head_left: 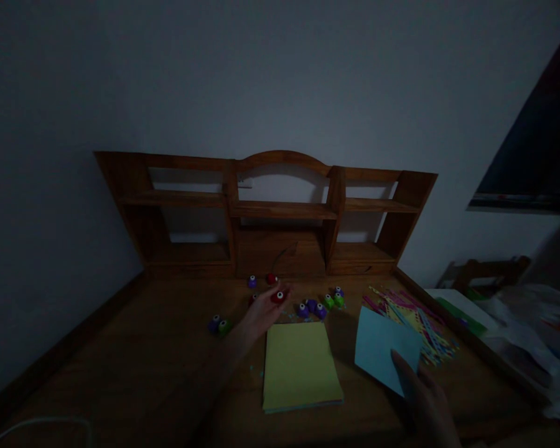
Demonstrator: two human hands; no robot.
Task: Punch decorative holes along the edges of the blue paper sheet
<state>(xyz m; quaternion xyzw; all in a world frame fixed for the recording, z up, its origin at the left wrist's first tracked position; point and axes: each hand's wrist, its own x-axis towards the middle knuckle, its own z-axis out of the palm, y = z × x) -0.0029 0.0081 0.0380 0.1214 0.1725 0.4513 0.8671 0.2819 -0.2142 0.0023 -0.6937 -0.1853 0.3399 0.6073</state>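
My left hand (262,310) is closed around a small red paper punch (278,297) with a white, eye-like top, just behind the stack of yellow paper (301,364). A light blue sheet of paper (383,342) is pinched in my right hand (422,389), tilted above the desk to the right of the stack. Purple punches (312,307) and green punches (333,301) stand between the two hands. Another purple punch (252,282) and a red punch (271,279) sit behind my left hand. To its left are a purple punch (214,323) and a green punch (224,326).
Colourful paper strips (415,317) lie in a pile at the right of the desk. Tiny paper bits are scattered around the stack. A wooden shelf (284,211) runs along the back. A white cable (51,420) lies at front left. Plastic bags (536,336) stand beyond the right edge.
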